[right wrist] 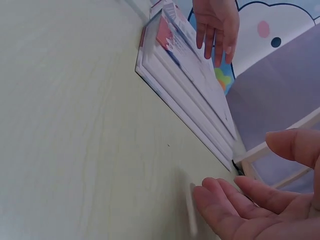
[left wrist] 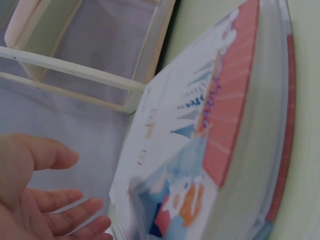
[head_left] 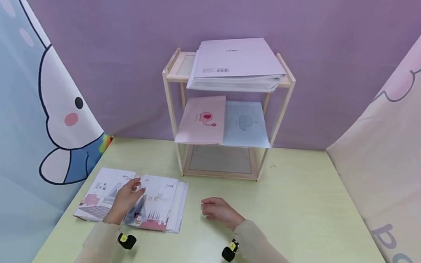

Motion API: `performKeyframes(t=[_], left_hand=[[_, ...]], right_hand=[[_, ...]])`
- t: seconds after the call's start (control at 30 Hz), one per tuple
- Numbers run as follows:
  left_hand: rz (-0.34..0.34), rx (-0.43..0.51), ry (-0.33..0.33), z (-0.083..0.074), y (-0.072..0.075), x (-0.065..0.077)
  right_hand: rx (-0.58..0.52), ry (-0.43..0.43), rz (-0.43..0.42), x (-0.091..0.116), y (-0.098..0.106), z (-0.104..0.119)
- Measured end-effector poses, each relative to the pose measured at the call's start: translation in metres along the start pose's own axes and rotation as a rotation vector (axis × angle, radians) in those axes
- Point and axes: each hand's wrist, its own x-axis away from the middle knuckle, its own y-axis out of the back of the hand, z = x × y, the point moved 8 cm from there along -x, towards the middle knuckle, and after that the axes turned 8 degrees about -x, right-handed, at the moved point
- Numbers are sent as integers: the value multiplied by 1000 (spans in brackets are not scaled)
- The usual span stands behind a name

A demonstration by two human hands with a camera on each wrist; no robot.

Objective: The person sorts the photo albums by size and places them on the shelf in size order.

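Observation:
My left hand (head_left: 127, 197) hovers over two white illustrated books lying side by side at the left of the table. Its fingers are loosely bent and hold nothing. Beneath and to its right lies the thick right book (head_left: 160, 202), with a red lower cover edge and pages showing at the side. Left of the hand is the other book (head_left: 95, 196), printed with a pink figure and grey shapes. My right hand (head_left: 222, 213) is held above the table to the right of the books, fingers relaxed; the right wrist view also shows nothing in it.
A wooden rack (head_left: 172, 103) stands at the back of the table. On its top rests a thick stack of white folders (head_left: 238, 59). The middle shelf bears a pink booklet (head_left: 204, 120) and a blue booklet (head_left: 246, 124). Printed curtains (head_left: 127, 59) enclose the table.

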Motion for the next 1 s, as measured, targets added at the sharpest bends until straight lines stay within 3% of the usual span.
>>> performKeyframes(t=[0.2, 0.53, 0.77, 1.0], left_hand=[[-7, -28, 35, 9, -3, -9], [4, -68, 34, 19, -7, -19], [17, -65, 14, 16, -12, -17], [35, -87, 52, 27, -21, -10]], right_hand=[[-11, -22, -39, -11, -6, -4], [-12, -60, -120, -23, -16, -4], [-41, -49, -127, -25, -25, -4], [-58, -43, -102, -29, -39, -11]])
